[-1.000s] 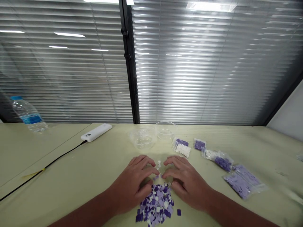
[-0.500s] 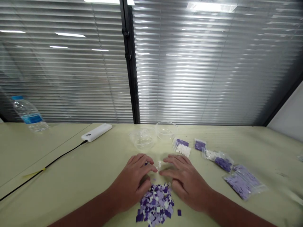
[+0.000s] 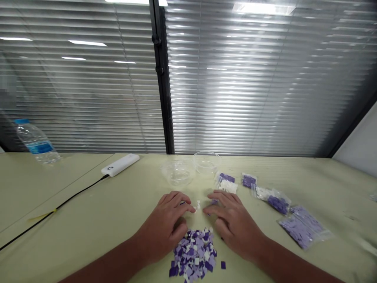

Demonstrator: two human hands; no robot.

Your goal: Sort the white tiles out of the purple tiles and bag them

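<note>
A pile of small dark purple, lilac and white squares (image 3: 194,253) lies on the table close to me. Just beyond its left side is my left hand (image 3: 166,224), palm down with its fingers apart and a dark piece partly showing under them. My right hand (image 3: 232,224) is beyond the pile's right side, fingers spread on the table, with purple pieces near its fingertips. Between the two hands sit a few small white pieces (image 3: 198,204). One dark purple square (image 3: 223,265) lies alone to the right of the pile.
Two clear round containers (image 3: 179,175) (image 3: 207,163) stand beyond my hands. Small bags of purple and white pieces (image 3: 278,203) run along the right. A white power bank (image 3: 120,165) with a black cable and a water bottle (image 3: 38,144) are at the left, before window blinds.
My right hand has shifted slightly to the right, away from the white pieces, and purple bits now show near its fingertips. My left hand has hardly moved.
</note>
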